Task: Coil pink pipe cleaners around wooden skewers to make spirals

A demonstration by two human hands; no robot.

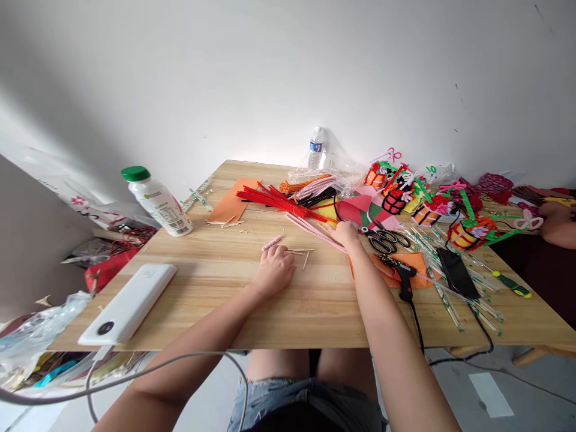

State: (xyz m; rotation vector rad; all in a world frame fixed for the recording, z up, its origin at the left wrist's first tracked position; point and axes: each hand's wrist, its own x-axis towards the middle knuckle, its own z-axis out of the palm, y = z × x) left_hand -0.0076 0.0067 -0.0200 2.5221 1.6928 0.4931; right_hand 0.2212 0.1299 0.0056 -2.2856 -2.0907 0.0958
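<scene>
My left hand (275, 268) rests on the wooden table with its fingers curled down and their tips hidden. Just beyond its knuckles lies a pink coil (271, 243) that looks like a wound pipe cleaner. A few short wooden sticks (306, 259) lie by its thumb side. Farther right, my right hand (344, 234) is closed on pink pipe cleaners (310, 229), at the end of a bundle of red pipe cleaners (274, 201). Black-handled scissors (386, 240) lie close to its right side.
A white bottle with a green cap (157, 201) and a white power bank (128, 305) stand left. Right are a glue gun (402, 276), phone (458, 273), wrapped sticks (447, 300), screwdriver (513, 285) and several decorated baskets (429, 213). Another person's hand (558, 223) is at far right.
</scene>
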